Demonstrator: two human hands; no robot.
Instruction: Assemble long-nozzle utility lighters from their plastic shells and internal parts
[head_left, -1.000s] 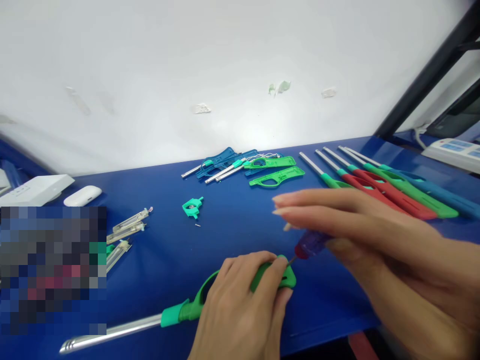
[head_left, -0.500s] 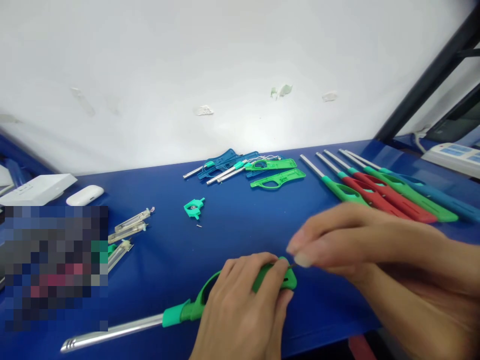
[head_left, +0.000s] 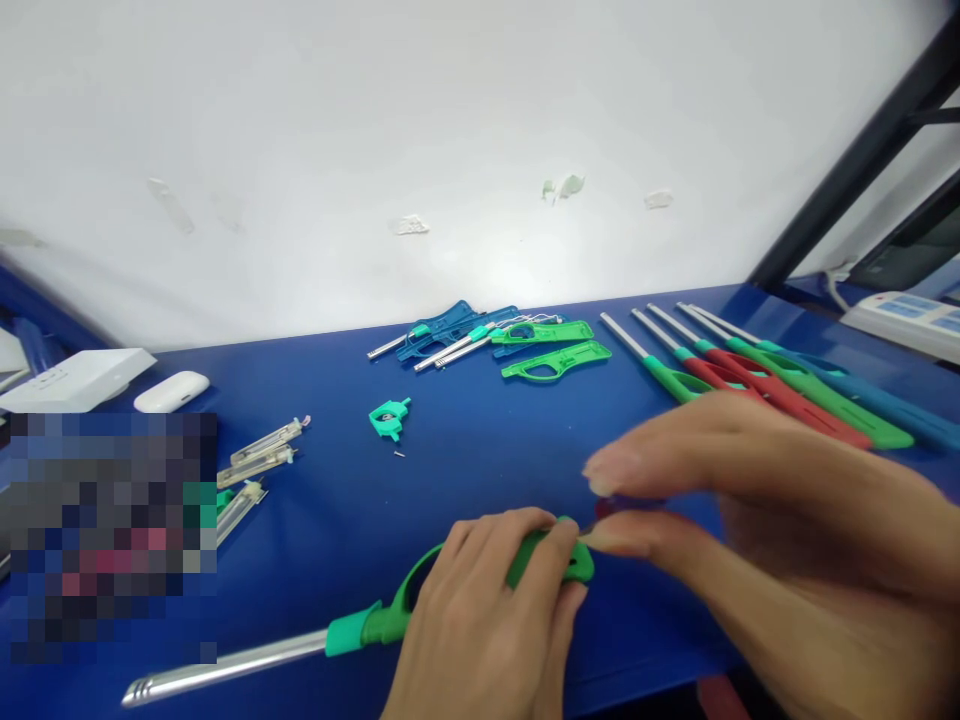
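A green gas lighter (head_left: 390,622) with a long metal tube lies along the table's near edge. My left hand (head_left: 487,605) is closed over its handle, pressing it down and hiding much of it. At the handle's butt end is my right hand (head_left: 675,510), blurred. Between its thumb and index finger sits a small dark-red tool (head_left: 604,508), mostly hidden, whose thin tip meets the lighter's end. A turquoise plastic piece (head_left: 388,420) and a tiny metal pin or screw (head_left: 399,454) lie beyond.
Whole lighters in red, green and blue (head_left: 787,385) line the right side. Open blue and green handle shells (head_left: 556,360) lie near the wall. At left are clear fuel tanks (head_left: 259,465), a white case (head_left: 171,391), a white box (head_left: 79,378) and a pixelated patch.
My right hand has rolled over, its thumb now low and apart from the index finger, so the dark-red tool shows between them. My left hand and the lighter stay put.
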